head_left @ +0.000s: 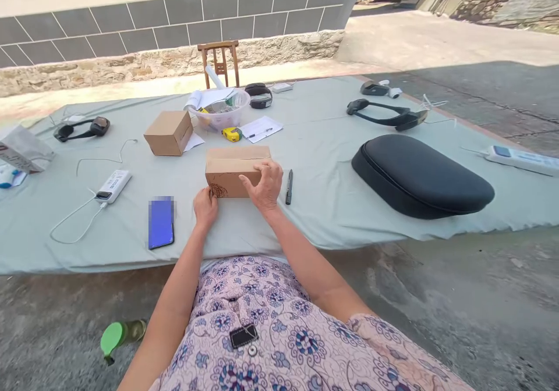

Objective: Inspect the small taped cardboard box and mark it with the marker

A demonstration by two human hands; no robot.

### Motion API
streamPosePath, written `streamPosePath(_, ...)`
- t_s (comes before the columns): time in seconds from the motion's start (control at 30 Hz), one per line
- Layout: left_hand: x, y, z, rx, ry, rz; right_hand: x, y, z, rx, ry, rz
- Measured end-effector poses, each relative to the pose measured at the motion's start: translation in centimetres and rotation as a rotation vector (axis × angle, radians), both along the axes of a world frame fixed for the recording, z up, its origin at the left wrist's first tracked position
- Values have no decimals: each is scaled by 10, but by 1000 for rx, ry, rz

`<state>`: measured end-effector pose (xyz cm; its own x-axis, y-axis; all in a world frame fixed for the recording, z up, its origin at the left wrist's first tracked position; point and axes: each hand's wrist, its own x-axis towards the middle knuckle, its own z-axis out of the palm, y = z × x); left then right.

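A brown cardboard box (227, 173), closed on top, lies on the cloth right before me. Black scribbled lines mark the lower left of its front side. My left hand (205, 206) is closed at the box's lower left corner, its fingertips against the cardboard. Over the right end bends my right hand (267, 186), fingers curled on the upper edge and thumb out along the front. Just right of that hand lies a black marker pen (289, 187). A phone (161, 222) with a blurred blue screen is left of my left hand.
Behind stand a second cardboard box (168, 133), a filled plastic basket (222, 117), a yellow tape measure (231, 134) and paper with a pen (262, 129). A black case (419, 176) sits right, a white power strip (113, 186) left. Headsets and cables lie around. A green-lidded bottle (120, 338) is on the ground.
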<state>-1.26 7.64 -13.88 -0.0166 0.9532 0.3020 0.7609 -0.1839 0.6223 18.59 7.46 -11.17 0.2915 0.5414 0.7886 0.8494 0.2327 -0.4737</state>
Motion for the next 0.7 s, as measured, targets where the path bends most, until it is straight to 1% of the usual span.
streamPosePath(0.1,-1,-1,1,-2,-53,-11,-3,7,6,10,44,-30)
streamPosePath(0.2,-1,-3,0,5,-130,-5,-2,12,7,8,78,-20)
streamPosePath(0.3,1,-7,1,36,-235,39,2,14,5,15,93,18)
streamPosePath(0.37,2,-9,5,66,-296,75,4,16,4,34,87,40)
streamPosePath(0.43,5,-10,14,99,-366,91,6,17,3,58,69,55)
streamPosePath(0.53,14,-7,40,175,-405,72,7,18,3,97,41,62)
streamPosePath(0.63,31,-1,69,253,-262,63,9,20,5,121,25,67)
streamPosePath(0.7,42,3,82,240,-155,68,10,21,6,121,22,74)
